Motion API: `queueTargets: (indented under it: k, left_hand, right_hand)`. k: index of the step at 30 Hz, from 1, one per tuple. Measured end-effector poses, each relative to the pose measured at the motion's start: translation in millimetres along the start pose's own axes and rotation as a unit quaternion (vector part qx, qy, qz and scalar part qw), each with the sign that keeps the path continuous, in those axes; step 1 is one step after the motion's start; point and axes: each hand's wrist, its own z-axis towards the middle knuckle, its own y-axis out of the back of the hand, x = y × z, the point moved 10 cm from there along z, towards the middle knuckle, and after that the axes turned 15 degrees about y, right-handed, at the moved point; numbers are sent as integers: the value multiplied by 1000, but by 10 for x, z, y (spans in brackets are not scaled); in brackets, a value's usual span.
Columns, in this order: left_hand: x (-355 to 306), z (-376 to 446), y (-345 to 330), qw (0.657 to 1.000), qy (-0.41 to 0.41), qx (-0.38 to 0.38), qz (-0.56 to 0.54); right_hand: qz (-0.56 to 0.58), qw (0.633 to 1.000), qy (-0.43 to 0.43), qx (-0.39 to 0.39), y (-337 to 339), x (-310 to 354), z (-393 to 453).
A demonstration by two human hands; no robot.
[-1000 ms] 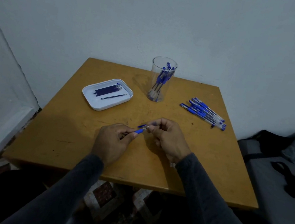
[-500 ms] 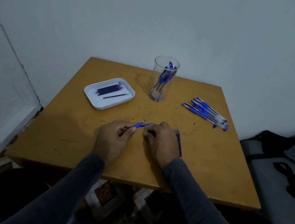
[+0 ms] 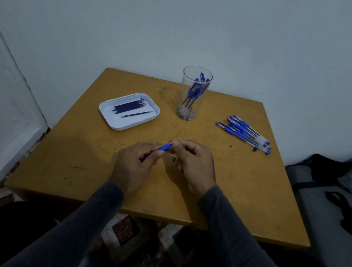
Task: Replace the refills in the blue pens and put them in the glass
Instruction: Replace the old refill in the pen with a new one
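Observation:
My left hand (image 3: 131,168) grips a blue pen (image 3: 165,147) by its barrel over the middle of the wooden table (image 3: 251,200); the blue grip section sticks out toward my right hand (image 3: 193,165). The right hand's fingertips pinch the thin metal tip end of that pen. A blue pen part (image 3: 213,168) lies on the table just right of my right hand, mostly hidden by it. A clear glass (image 3: 194,95) with several blue pens stands at the back centre. Several more blue pens (image 3: 245,133) lie in a pile at the back right.
A white tray (image 3: 108,112) with several dark refills (image 3: 129,107) sits at the back left. A small dark speck of a part (image 3: 174,156) lies between my hands. A wall runs behind the table; a grey seat with dark cloth (image 3: 349,212) is on the right.
My right hand set a pen part down on the table to its right, then rose back to the pen and now pinches its tip. The left hand stayed almost in place.

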Motion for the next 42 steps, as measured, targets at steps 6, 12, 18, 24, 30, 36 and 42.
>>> queueTargets:
  k: [6,12,18,24,30,36,42]
  left_hand:
    - [72,31,1,1000,5,-3,-2]
    - [64,41,-41,999,-5,-4,39]
    - [40,26,-39,998,-15,-9,56]
    - [36,29,-46,998,-14,-11,62]
    - [55,37,-50,998,-14,-11,61]
    - [23,17,-48,998,-19,-14,62]
    - [35,24,-50,998,-11,-13,61]
  right_hand:
    - [55,994,-26,-86,108,-5,30]
    - [33,940,2,-341,911,119,70]
    - [-265,941,-63,-203,1265,-43,119]
    - [-408,901,-115,-90,1173,-311,23]
    - [-418,893,-142,-85,1150,-410,-8]
    - [-466,878,-102,-51,1066,-333,-16]
    - [-490,868,-71,-35,1027,-247,-32]
